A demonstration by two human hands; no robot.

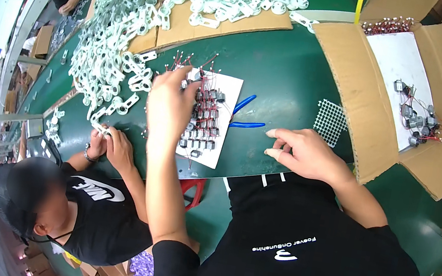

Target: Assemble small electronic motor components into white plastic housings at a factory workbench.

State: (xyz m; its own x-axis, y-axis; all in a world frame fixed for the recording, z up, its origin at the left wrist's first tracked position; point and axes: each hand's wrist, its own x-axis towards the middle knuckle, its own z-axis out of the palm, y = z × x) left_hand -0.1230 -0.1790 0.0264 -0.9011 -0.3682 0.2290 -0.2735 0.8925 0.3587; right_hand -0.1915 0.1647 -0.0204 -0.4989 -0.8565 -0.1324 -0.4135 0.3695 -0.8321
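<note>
Small grey motors (204,117) with thin red wires stand in rows on a white sheet (216,158) in front of me. Over the far left part of these rows is my left hand (171,100), thumb and fingers closed around one small motor (194,75). My right hand (307,153) hovers above the green table's near edge, thumb and fingers apart with nothing between them. Between my hands lies a pair of blue-handled pliers (248,124), its head hidden at the sheet's edge.
White plastic parts (129,21) form a large heap at the far left, partly on cardboard (223,26). An open carton (352,96) at right holds loose motors (414,116) on a white sheet. A white grid piece (330,123) lies beside it. At left, a co-worker's hands (115,149) handle a white part.
</note>
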